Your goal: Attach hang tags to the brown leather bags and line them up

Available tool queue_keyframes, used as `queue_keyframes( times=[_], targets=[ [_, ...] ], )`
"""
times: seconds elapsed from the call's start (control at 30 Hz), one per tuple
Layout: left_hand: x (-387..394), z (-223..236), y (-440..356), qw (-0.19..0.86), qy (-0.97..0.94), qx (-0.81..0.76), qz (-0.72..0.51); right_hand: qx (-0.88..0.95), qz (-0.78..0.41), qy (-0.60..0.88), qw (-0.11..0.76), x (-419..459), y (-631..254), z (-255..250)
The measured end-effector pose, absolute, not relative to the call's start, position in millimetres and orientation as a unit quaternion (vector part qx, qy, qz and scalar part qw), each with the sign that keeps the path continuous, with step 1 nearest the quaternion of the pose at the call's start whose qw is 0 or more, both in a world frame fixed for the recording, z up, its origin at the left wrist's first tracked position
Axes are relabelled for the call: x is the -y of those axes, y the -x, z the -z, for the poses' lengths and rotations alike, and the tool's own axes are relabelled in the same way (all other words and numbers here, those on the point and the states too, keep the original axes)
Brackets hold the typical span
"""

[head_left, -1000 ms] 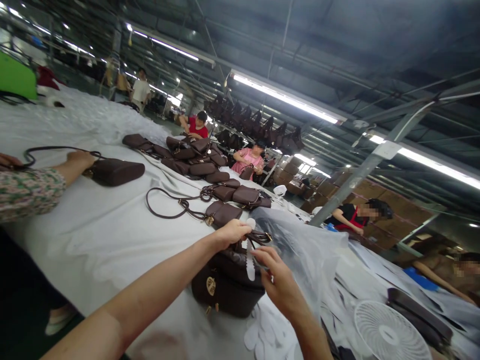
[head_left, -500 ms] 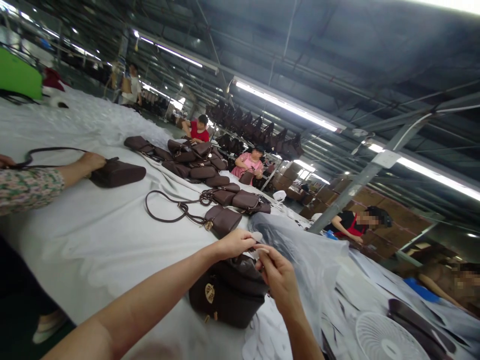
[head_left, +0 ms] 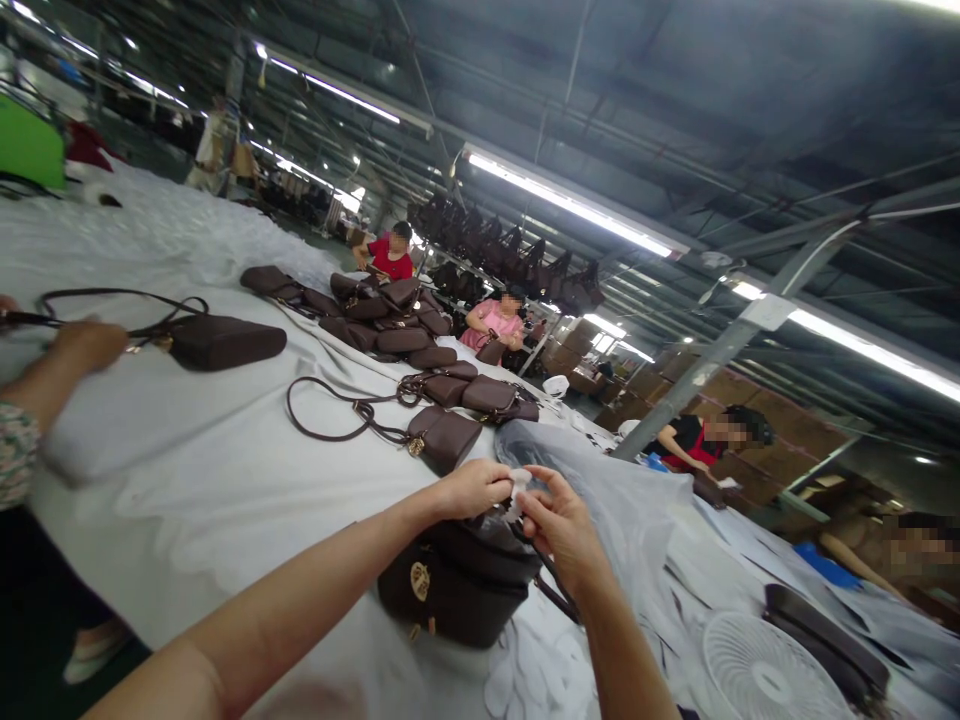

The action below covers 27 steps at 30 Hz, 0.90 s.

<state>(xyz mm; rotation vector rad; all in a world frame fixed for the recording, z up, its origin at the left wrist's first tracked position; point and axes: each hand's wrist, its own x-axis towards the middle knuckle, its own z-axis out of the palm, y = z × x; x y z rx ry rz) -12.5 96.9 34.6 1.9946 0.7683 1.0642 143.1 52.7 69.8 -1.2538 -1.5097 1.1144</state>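
Note:
A dark brown handbag (head_left: 457,590) with a gold emblem stands on the white-covered table in front of me. Above its top my left hand (head_left: 474,490) is closed; what its fingers grip is mostly hidden. My right hand (head_left: 561,520) pinches a thin white piece (head_left: 517,487), like paper or soft sheet, right against the left fingers. A dark strap (head_left: 555,590) hangs below my right hand beside the bag. Several loose white pieces (head_left: 536,660) lie to the bag's right.
Brown bags (head_left: 397,320) are piled farther up the table; a smaller strapped one (head_left: 444,437) lies nearer. At left, a co-worker's hand (head_left: 90,345) is by another bag (head_left: 229,342). Clear plastic sheeting (head_left: 592,480), a white fan (head_left: 772,670) and a dark case (head_left: 825,640) are to the right.
My right fingers have shifted up and spread around the white piece, now upright between my hands. A strap shows below my right hand. The co-worker's hand has moved left off the bag.

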Motion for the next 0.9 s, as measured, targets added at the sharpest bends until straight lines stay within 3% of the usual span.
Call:
queue_keyframes(
  times=[0.23, 0.47, 0.7, 0.83, 0.9],
  targets=[
    [-100.2, -32.4, 14.1, 0.371, -0.798, -0.280, -0.383, 0.599, -0.459, 0.493, 0.434, -56.4, -143.5, -66.7],
    [-95.7, -37.7, 16.2, 0.312, -0.823, -0.303, -0.367, 0.607, -0.368, 0.517, 0.477, -58.2, -142.6, -64.0],
    [-91.9, -41.3, 17.8, 0.225, -0.850, -0.330, -0.343, 0.567, -0.474, 0.522, 0.425, -57.9, -154.1, -83.1],
    [-92.5, -47.3, 19.3, 0.254, -0.850, -0.317, -0.335, 0.662, -0.378, 0.561, 0.322, -63.8, -153.6, -91.8],
    [-91.6, -50.9, 19.9, 0.266, -0.852, -0.309, -0.327, 0.755, -0.203, 0.569, 0.256, -60.6, -149.0, -96.8]
  ],
)
